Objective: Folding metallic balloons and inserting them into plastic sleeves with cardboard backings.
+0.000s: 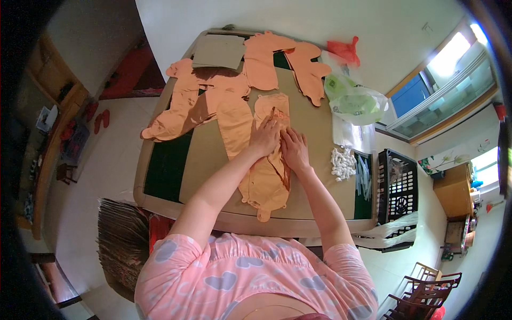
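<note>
Flat copper-coloured foil piece (264,189), long, with a rounded lobed near end and small edge tabs. Head view: it lies lengthwise before the person on a brown cardboard sheet (208,170), which covers much of the dark green top of a table with a pale tan rim (298,226). Foil surface wrinkled; dark creases along its right side and near the left fingertips.

Left hand (265,140): laid on the upper part of the foil, fingers extended forward and close together. Cannot tell whether fingertips pinch the foil or only press it. Right hand (294,151): just beside the left, at the foil's right edge; fingers extended and slightly spread, resting down, nothing gripped.

Surroundings: further copper-coloured foil pieces (261,64) overlap along the far and left parts of the table. Stack of square grey-beige sheets (218,52) at the far left. Right side, far to near: red plastic bag (344,50), clear plastic bag with green print (346,98), heap of small white pieces (342,164), bundle of thin translucent strips (364,178). Black slotted plastic crate (408,186) beside the table's right edge. Pile of brown cardboard (122,240) near the person's left.
</note>
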### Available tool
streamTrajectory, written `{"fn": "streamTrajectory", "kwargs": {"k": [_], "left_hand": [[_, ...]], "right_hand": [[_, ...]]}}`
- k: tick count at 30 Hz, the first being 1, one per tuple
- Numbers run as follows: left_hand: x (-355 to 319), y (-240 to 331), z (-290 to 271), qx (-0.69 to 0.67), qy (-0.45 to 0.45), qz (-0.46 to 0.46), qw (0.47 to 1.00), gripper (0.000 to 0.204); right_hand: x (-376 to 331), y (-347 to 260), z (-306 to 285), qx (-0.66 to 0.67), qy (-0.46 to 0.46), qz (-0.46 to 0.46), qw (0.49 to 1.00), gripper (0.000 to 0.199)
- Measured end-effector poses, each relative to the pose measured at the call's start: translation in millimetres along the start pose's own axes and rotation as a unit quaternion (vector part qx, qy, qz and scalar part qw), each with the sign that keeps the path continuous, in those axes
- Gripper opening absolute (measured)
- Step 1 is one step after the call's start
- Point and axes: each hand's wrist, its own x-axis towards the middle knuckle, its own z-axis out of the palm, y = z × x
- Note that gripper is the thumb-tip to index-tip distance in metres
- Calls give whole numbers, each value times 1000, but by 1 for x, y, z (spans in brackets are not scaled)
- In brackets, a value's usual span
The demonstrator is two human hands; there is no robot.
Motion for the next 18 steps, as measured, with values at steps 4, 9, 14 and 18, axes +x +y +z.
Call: {"fn": "streamTrajectory", "kwargs": {"k": [4,9,14,18], "left_hand": [[1,-10,-49,-187,84,-93,974,34],[-51,-80,-34,-180,264,-187,929,30],[-75,-85,-59,-135,90,-336,928,38],[-75,-70,-64,-191,184,-293,918,40]], "right_hand": [[-4,7,2,-13,-13,8,1000,37],[2,2,2,-2,-2,-2,1000,36],[1,5,1,1,-2,4,1000,35],[1,6,3,2,-1,1,1000,36]]}}
